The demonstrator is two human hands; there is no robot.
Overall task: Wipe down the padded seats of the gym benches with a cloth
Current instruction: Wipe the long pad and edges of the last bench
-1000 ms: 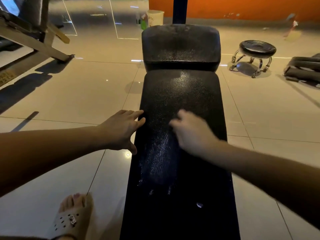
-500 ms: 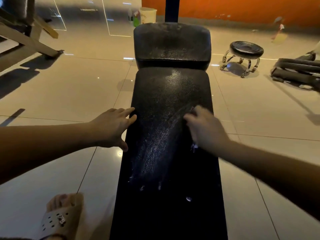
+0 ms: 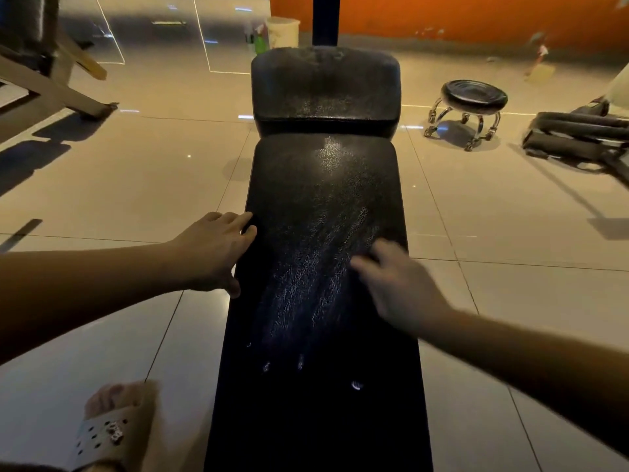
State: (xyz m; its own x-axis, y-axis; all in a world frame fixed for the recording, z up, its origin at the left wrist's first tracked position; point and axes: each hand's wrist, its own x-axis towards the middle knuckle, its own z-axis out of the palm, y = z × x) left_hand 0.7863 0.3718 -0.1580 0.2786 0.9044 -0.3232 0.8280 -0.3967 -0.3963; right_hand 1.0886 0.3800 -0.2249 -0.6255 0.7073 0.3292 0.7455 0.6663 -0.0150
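Note:
A long black padded bench seat (image 3: 323,185) runs away from me, with a second raised black pad (image 3: 326,86) at its far end. Diagonal wet streaks shine on the middle of the long pad. My left hand (image 3: 214,253) rests on the pad's left edge, fingers laid over the top and thumb down the side. My right hand (image 3: 398,287) is blurred and lies flat on the right half of the pad with its fingers stretched out. No cloth can be made out under it.
Glossy tiled floor surrounds the bench. A small round stool (image 3: 474,97) on chrome legs stands back right, with black equipment (image 3: 578,134) lying beyond it. A slanted machine frame (image 3: 51,80) is back left. A bucket (image 3: 282,30) stands by the orange wall. My sandalled foot (image 3: 112,424) is at lower left.
My right hand swept from the middle of the pad out to its right edge, then back toward me. Fresh streaks spread across the pad. My left hand stayed on the left edge.

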